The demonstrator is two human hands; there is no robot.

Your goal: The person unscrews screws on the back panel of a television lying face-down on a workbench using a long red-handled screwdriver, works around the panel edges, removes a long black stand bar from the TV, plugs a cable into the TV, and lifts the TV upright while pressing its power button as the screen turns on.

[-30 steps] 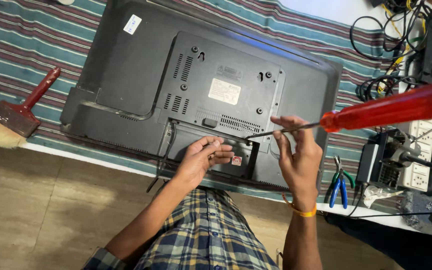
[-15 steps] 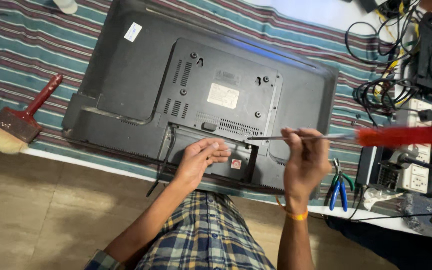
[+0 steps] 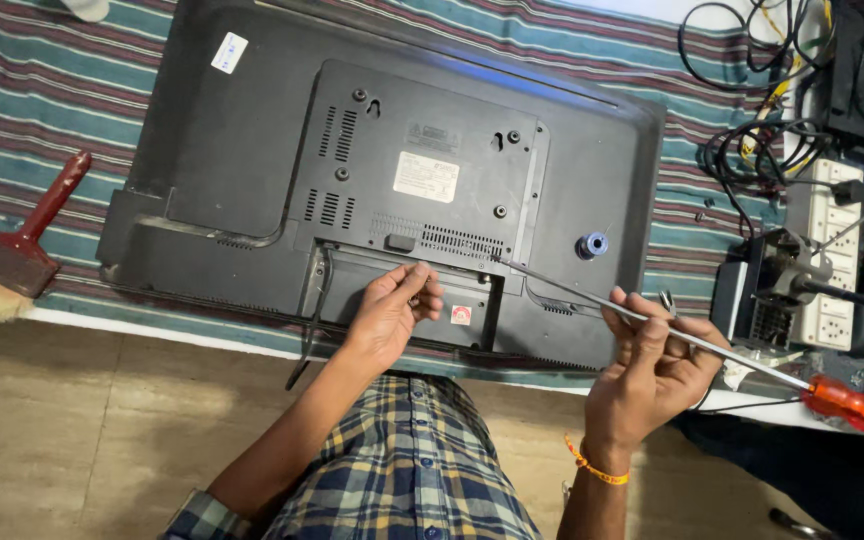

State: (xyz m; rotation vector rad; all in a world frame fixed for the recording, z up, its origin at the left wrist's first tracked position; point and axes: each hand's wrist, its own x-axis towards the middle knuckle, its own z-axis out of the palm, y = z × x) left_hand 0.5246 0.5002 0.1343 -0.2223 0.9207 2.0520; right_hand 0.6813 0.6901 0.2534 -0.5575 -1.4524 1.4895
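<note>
Hidden: what lies under the left hand's fingertips cannot be made out; the end of the red screwdriver handle is cut off at the right edge.
Left hand [image 3: 392,310]: fingers are curled together and pressed on the recessed panel at the television's lower back; whether anything is pinched cannot be told.
Right hand [image 3: 652,375]: fingers are closed around the metal shaft of a long screwdriver [image 3: 652,322], whose tip is rested on the television just right of the left hand.
Television [image 3: 252,150]: laid face down on a striped cloth [image 3: 32,110], beyond both hands.
Brush [image 3: 12,255]: seen far left of the left hand.
Power strip [image 3: 824,260]: seen beyond and right of the right hand, among cables.
</note>
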